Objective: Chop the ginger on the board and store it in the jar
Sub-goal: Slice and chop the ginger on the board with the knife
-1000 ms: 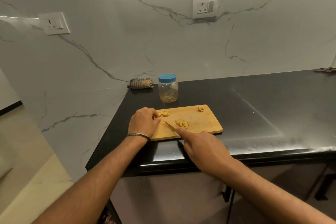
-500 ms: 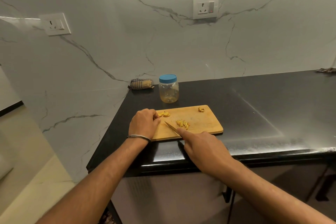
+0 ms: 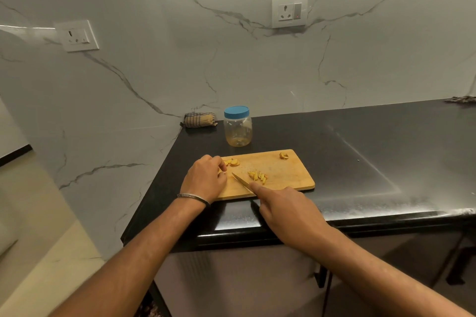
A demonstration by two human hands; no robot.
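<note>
- Head view takes in a black countertop (image 3: 360, 157) running out from a white marble-veined wall (image 3: 231, 67), with two socket plates, one on the left (image 3: 76, 36) and one further right (image 3: 289, 11).
- Wooden cutting board (image 3: 288, 175) lies flat near the counter's front edge, long side facing the person.
- Jar (image 3: 237, 128), clear plastic, stands upright just behind the board, its blue lid (image 3: 236, 111) on; something yellowish shows at its bottom.
- Folded checked cloth (image 3: 198, 119) sits in the corner against the wall, just left of the jar.
- Left hand (image 3: 204, 179) rests on the board's left end, fingers curled down and pinching a ginger piece (image 3: 222, 173) at the fingertips; a thin bangle (image 3: 193, 197) circles the wrist.
- Right hand (image 3: 288, 210) grasps the knife (image 3: 241, 180), index finger stretched along the top of the blade; the handle is hidden inside the hand, and the tip points toward the left fingertips.
- Chopped ginger strips (image 3: 257, 176) lie in a small pile mid-board, just right of the blade.
- Sliced ginger chunks (image 3: 232, 162) sit at the board's back left, just beside the left knuckles.
- One lone ginger knob (image 3: 283, 155) rests near the back right corner, well apart from the rest.
</note>
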